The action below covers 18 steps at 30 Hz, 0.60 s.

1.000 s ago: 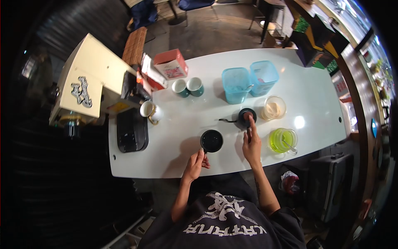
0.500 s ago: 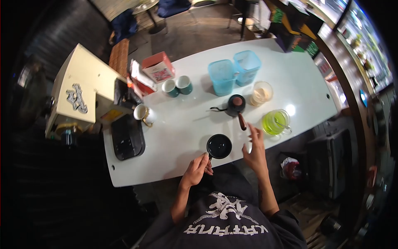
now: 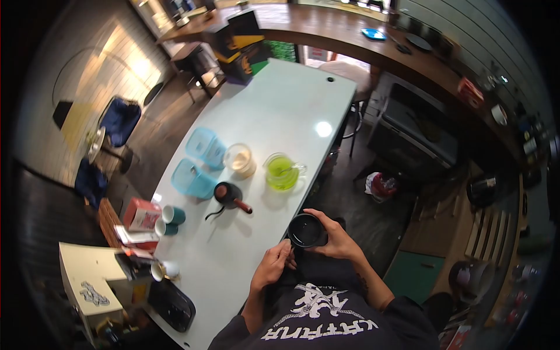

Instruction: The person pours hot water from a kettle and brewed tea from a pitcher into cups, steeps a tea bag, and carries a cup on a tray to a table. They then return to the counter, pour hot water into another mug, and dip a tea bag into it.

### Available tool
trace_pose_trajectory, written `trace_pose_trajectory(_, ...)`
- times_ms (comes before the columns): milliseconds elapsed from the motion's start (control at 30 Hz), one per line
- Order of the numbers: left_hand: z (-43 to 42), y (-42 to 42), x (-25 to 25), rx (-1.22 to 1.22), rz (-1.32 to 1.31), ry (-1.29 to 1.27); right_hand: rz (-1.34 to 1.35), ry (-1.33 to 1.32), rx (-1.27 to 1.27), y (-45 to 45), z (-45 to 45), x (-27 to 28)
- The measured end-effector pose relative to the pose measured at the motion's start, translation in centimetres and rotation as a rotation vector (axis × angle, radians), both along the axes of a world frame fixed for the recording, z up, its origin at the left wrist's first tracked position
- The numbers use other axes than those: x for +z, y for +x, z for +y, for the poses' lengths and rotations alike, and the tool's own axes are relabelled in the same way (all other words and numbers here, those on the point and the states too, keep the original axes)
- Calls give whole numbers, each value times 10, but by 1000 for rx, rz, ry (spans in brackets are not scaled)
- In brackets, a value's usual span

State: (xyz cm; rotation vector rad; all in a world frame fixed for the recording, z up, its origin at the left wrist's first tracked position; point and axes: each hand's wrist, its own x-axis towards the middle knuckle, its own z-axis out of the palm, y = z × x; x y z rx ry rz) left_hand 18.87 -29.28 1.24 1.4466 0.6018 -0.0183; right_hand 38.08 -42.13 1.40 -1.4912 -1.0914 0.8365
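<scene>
A black cup [image 3: 305,230] is held between both hands at the table's near edge. My left hand [image 3: 274,263] is closed on its handle, and my right hand [image 3: 336,236] wraps round its right side. On the white table [image 3: 280,111] stands a black kettle [image 3: 226,195] with a thin spout and a brown handle. Beyond it are a clear container with beige contents [image 3: 240,160] and two light blue containers [image 3: 193,178]. A glass jug of green liquid [image 3: 281,172] with a spoon in it stands nearer to the hands.
Two green cups [image 3: 170,220], a red box [image 3: 142,214], a white cup [image 3: 163,270] and a black tray [image 3: 171,306] stand at the lower left, beside a cream machine [image 3: 93,280]. A dark case [image 3: 414,128] and a wooden counter [image 3: 326,23] lie right and beyond.
The view has swung to the right. My right hand, earlier at the kettle and then open in the air, has come round the side of the cup. The cup has moved past the table edge.
</scene>
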Motion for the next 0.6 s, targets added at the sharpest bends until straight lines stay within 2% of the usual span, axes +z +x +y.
trace_pose_trajectory(167, -8, 80, -3, -201, 0, -2, -84, 104, -257, 48, -42, -9)
trace_pose_trajectory(200, -12, 98, -5, -239, -2, 2, -32, 61, -272, 61, -53, -6)
trace_pose_trajectory(333, -35, 183, -20, -333, -68, -25, -107, 96, -418, 126, -95, -13)
trace_pose_trajectory(600, -105, 346, -9, -468, -152, -79, -231, 53, -607, 255, -178, -1)
